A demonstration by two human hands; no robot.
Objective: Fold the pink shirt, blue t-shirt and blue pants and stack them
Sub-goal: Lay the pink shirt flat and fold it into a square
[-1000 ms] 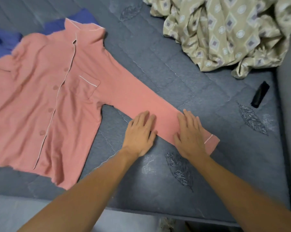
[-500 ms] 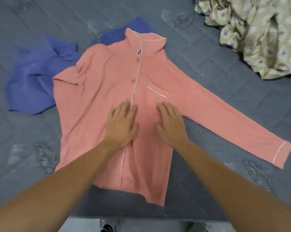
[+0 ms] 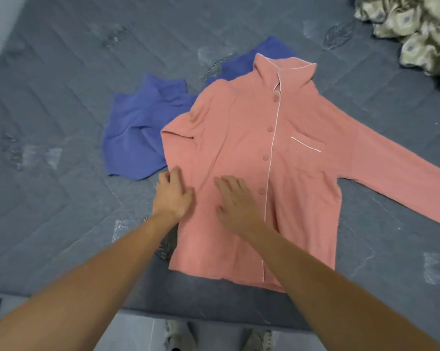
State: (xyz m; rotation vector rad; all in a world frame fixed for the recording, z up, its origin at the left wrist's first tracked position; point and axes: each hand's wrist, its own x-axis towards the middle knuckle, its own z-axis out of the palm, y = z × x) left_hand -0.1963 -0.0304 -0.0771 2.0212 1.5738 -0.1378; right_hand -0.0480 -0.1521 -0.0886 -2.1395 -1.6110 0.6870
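A grey quilted mattress fills nearly the whole view, stitched in slanting lines and printed here and there with darker leaf shapes and pale worn-looking patches. At the mattress's far right corner lies a crumpled beige cloth with a diamond pattern. Beyond the mattress's far left corner a strip of pale wall shows. Below its near edge runs a light grey floor. The light is soft and even, without hard shadows.
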